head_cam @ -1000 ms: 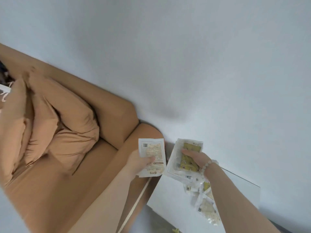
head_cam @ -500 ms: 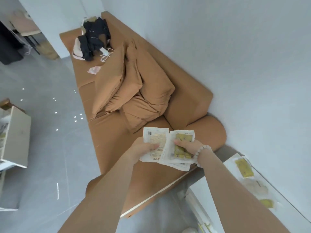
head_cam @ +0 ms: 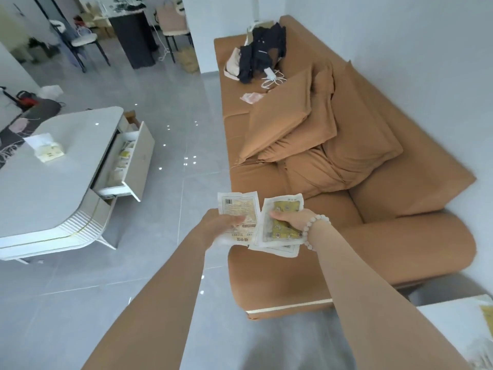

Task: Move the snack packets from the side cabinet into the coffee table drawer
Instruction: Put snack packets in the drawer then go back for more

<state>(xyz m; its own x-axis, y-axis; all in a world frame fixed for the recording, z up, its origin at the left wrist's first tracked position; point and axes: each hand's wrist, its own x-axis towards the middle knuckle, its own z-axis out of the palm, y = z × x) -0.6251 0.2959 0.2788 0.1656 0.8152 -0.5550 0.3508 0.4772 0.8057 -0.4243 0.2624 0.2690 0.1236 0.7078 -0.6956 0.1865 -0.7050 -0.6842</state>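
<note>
Left hand point(head_cam: 222, 222) pinches one packet point(head_cam: 238, 209), right hand point(head_cam: 289, 218) grips several packets point(head_cam: 280, 231); light, floppy, slippery, best pinched at edges.

Could not read the print on the left packet point(head_cam: 238, 209), its lower part covered by the thumb of the left hand point(head_cam: 222, 225). Saw only the lower edge of a second packet point(head_cam: 286, 251) under the yellow packet point(head_cam: 280, 227) gripped by the right hand point(head_cam: 290, 218). Could not count the packets in the open drawer point(head_cam: 141, 158) at middle left, too small and blurred. Saw only part of the side cabinet point(head_cam: 450, 324) and its corner packet point(head_cam: 486, 315), cut by the lower right edge, and of the coffee table point(head_cam: 40, 190), cut at left.
</note>
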